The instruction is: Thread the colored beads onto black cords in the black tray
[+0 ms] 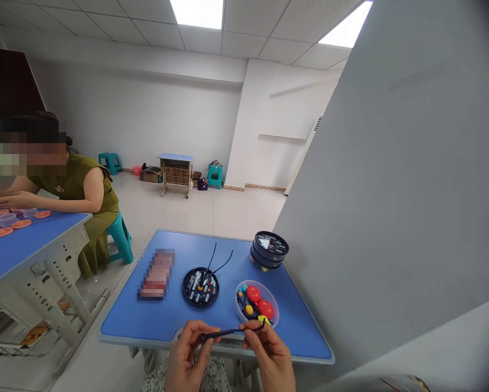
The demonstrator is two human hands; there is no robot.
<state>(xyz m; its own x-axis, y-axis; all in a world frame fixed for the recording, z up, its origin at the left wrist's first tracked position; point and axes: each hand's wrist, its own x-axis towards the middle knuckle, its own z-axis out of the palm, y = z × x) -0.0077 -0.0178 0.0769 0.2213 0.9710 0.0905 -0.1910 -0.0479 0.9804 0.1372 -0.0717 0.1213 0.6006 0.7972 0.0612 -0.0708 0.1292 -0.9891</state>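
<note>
At the bottom centre of the frame, the left hand (191,354) had its grip closed on the thick end of a black rod (227,332), thumb and fingers pinched together, while the right hand (271,351) pinched its thinner, bent end. The rod's long axis ran almost level, rising slightly rightward, over the near edge of the blue counter (305,332). From it, the black disc (192,294) with two thin stalks (222,265) lay up and left, nearer the left hand; the clear tub (276,306) sat just above the right.
</note>
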